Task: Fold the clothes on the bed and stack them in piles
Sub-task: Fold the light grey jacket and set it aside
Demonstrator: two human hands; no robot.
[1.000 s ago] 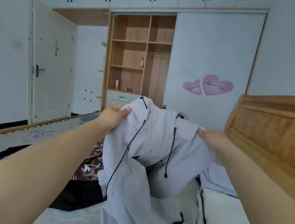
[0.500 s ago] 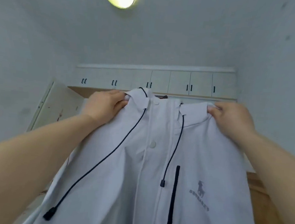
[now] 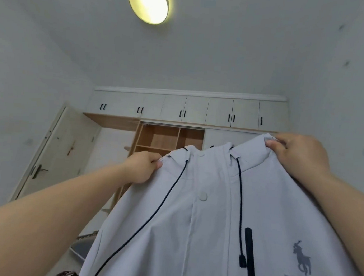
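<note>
A pale grey hooded jacket (image 3: 208, 238) with black drawstrings, snap buttons and a horse logo hangs spread out in front of me, held up high. My left hand (image 3: 142, 167) pinches its left shoulder near the collar. My right hand (image 3: 295, 155) grips the right shoulder, a bit higher than the left. The jacket's front faces me and its lower part runs out of the frame. The bed and the other clothes are almost wholly hidden behind the jacket.
The camera looks upward at a wardrobe (image 3: 170, 137) with open wooden shelves, white upper cabinets (image 3: 187, 110), a white door (image 3: 53, 158) at the left and a ceiling lamp (image 3: 148, 2). A patterned bit of bedding (image 3: 65, 275) shows at the bottom left.
The jacket went from bunched low over the bed to lifted and spread out. Since half a second ago my hands have moved further apart, the right one rising higher.
</note>
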